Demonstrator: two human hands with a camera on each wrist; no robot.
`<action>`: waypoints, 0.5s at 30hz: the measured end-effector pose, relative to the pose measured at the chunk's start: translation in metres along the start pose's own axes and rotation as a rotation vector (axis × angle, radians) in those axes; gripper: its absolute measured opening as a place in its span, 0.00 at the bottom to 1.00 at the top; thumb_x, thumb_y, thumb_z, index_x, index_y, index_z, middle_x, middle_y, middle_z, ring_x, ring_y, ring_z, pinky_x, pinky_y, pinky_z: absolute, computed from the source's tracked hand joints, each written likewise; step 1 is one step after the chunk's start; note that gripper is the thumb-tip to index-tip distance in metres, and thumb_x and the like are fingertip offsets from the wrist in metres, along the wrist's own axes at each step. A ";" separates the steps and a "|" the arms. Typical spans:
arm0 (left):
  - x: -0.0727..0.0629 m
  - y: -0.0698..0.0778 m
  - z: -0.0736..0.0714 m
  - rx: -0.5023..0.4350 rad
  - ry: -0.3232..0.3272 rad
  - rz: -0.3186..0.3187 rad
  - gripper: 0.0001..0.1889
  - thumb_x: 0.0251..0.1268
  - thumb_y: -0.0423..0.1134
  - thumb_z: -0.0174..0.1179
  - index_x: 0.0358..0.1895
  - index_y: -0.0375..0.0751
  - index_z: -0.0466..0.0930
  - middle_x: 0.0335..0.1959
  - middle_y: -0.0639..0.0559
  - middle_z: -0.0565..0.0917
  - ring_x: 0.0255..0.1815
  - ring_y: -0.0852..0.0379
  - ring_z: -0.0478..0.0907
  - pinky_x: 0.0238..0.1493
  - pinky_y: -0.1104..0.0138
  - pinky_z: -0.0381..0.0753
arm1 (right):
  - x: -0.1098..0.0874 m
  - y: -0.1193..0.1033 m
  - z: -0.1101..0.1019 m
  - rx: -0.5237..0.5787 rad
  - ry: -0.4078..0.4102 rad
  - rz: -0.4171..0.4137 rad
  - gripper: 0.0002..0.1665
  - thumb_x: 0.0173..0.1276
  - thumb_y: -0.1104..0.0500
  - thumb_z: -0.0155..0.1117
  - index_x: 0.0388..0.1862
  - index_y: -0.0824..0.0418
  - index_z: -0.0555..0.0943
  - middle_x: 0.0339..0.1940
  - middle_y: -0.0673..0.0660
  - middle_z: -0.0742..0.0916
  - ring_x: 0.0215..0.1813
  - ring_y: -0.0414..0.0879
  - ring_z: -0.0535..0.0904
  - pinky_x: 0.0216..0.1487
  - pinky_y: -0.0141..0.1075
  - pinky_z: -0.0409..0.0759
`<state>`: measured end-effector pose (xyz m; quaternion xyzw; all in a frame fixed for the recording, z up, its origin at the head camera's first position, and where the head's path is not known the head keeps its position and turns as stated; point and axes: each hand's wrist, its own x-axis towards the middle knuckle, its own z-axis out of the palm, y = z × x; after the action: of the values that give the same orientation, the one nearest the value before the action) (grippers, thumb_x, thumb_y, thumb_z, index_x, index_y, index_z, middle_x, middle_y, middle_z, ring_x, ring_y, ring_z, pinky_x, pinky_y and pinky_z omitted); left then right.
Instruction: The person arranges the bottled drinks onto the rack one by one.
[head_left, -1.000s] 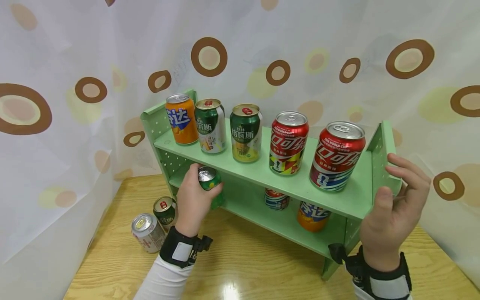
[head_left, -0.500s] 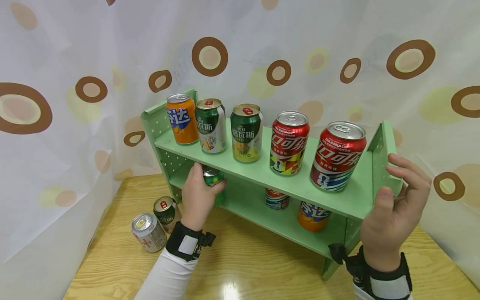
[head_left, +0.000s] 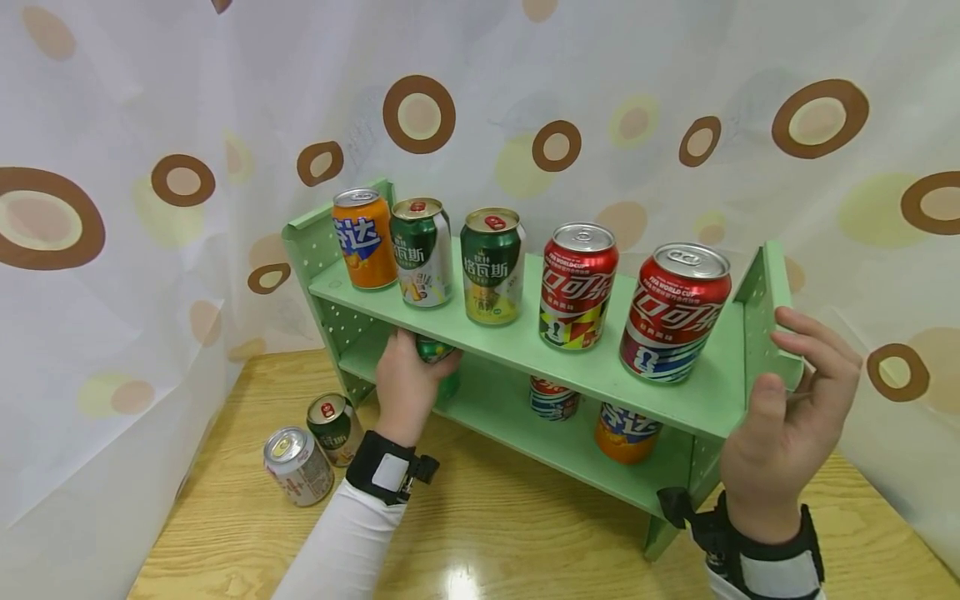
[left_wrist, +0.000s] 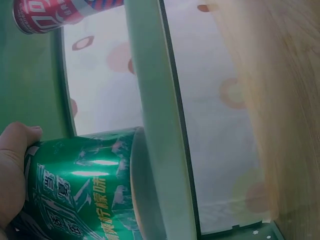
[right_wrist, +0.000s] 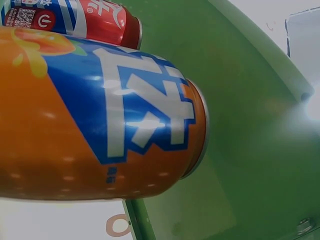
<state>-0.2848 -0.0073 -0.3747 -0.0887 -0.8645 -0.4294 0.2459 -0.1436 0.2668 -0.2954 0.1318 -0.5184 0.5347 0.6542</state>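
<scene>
My left hand (head_left: 411, 385) grips a green soda can (left_wrist: 90, 185) by its upper part, inside the lower level of the green shelf (head_left: 487, 425). In the head view the upper board and my fingers hide most of that can. The left wrist view shows its base right at the lower board (left_wrist: 160, 120), with my thumb along its side. At the shelf's right end, my right hand (head_left: 795, 417) rests against the side panel (head_left: 772, 317), fingers loosely bent and thumb apart, holding no can. An orange soda can (right_wrist: 100, 120) stands on the lower level near this hand.
On the upper board stand an orange can (head_left: 365, 242), two green-and-white cans (head_left: 491, 267) and two red cola cans (head_left: 675, 312). Another red can (head_left: 553, 398) is on the lower level. A silver can (head_left: 298, 467) and a dark green can (head_left: 335, 429) stand on the table, left.
My left hand has moved right and deeper under the upper board with the green can, whose silver top has gone out of sight. My right hand has stayed in place.
</scene>
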 end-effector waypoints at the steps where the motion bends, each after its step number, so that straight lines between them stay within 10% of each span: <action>1: 0.001 0.000 0.001 -0.007 0.001 0.005 0.40 0.53 0.46 0.80 0.67 0.34 0.72 0.55 0.34 0.82 0.56 0.36 0.82 0.57 0.43 0.82 | 0.000 0.000 0.000 0.002 0.001 0.000 0.24 0.69 0.52 0.67 0.42 0.75 0.76 0.53 0.63 0.83 0.61 0.54 0.76 0.64 0.36 0.70; 15: -0.002 -0.004 0.001 -0.078 -0.091 -0.018 0.49 0.57 0.49 0.77 0.77 0.37 0.59 0.66 0.36 0.75 0.66 0.39 0.76 0.68 0.46 0.76 | 0.000 0.001 -0.001 0.005 0.000 0.001 0.23 0.69 0.53 0.67 0.43 0.75 0.76 0.54 0.64 0.82 0.62 0.54 0.75 0.64 0.36 0.70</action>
<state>-0.2850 -0.0088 -0.3796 -0.1099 -0.8580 -0.4607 0.1987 -0.1436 0.2677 -0.2964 0.1332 -0.5173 0.5362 0.6536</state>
